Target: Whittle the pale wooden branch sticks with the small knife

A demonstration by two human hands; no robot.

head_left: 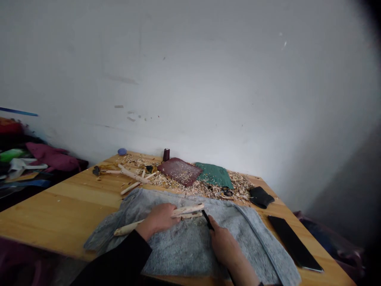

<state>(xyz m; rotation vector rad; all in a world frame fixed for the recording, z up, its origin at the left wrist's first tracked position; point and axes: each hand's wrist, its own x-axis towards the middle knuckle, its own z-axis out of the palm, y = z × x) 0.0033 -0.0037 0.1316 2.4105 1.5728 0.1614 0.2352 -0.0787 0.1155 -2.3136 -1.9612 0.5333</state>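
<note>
My left hand (157, 220) grips a pale peeled wooden stick (127, 227), whose far end splits into two prongs. My right hand (223, 243) holds a small knife with a black handle (207, 219), its tip close to the prongs of the stick. Whether the blade touches the wood is hidden. Both hands rest over a folded grey towel (184, 254) spread on a wooden table (59, 210). A black sleeve covers my left forearm.
Behind the towel lie wood shavings (196, 186), several pale sticks (132, 174), a dark red pad (179, 171), a green cloth (213, 175), and a thread spool (166, 155). A black pouch (261, 197) and a black flat slab (294, 243) lie to the right. A wall stands behind.
</note>
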